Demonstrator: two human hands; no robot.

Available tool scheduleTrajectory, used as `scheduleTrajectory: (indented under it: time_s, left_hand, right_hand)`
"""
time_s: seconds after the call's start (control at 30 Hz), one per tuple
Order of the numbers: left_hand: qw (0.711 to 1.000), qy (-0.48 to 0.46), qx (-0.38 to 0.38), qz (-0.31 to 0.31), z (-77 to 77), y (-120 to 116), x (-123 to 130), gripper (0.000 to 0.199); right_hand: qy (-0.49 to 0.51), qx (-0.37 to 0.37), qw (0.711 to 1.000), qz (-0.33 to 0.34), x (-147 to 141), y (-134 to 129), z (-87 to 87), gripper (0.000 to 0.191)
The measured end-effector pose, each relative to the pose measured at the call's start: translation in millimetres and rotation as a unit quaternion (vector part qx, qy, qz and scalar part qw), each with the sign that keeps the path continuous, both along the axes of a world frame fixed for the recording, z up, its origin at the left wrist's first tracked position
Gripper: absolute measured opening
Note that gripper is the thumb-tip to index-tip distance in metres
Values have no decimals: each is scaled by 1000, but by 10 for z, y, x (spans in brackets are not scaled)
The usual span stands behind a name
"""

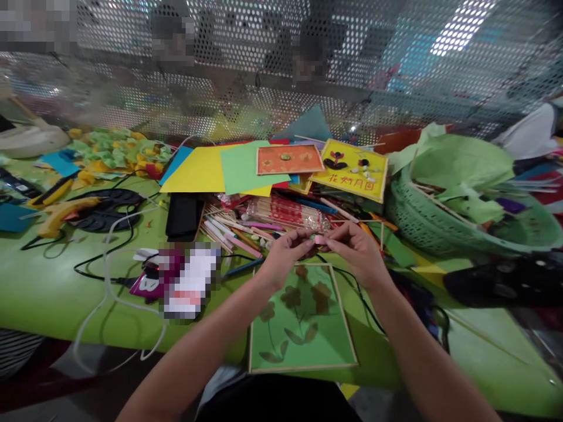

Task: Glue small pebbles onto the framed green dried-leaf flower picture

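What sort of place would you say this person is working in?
Probably a craft room or workshop: the green table holds a yellow glue gun, loose coloured paper sheets and a framed green flower picture.

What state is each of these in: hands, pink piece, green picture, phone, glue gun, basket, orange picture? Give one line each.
Left hand: pinching, raised
Right hand: pinching, raised
Pink piece: held up between both hands' fingertips
Green picture: flat, framed, decorated with flowers and leaves
Phone: face up, screen lit
Glue gun: lying down, unheld
Basket: filled, green paper on top
Orange picture: framed, lying on paper sheets
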State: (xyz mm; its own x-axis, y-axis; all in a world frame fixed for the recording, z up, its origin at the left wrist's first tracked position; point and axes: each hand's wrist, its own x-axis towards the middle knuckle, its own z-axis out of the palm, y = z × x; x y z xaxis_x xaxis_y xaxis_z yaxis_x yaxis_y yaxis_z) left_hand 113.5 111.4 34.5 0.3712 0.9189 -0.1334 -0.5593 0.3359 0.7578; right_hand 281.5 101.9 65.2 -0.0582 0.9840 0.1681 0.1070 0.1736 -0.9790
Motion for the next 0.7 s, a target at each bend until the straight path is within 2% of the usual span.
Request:
scheduleTrajectory:
  time_s: [0.2, 0.43, 0.57, 0.7]
  left_hand:
    - [1000, -2, -4, -1, -36, -29, -7, 39]
    - [1000, 26, -8, 2, -89, -56, -71, 39]
    - [999, 28, -27, 0, -79, -77, -104, 43]
    - [999, 27, -35, 2, -62, -90, -108, 44]
  right_hand:
    - [33, -11, 999, -7, 51, -6, -117, 18]
    - [20, -16, 1000, -10, 24, -39, -196, 14]
    - [-72, 61, 996, -5, 26, -75, -165, 7]
    - [-211, 188, 959, 3, 27, -108, -84, 13]
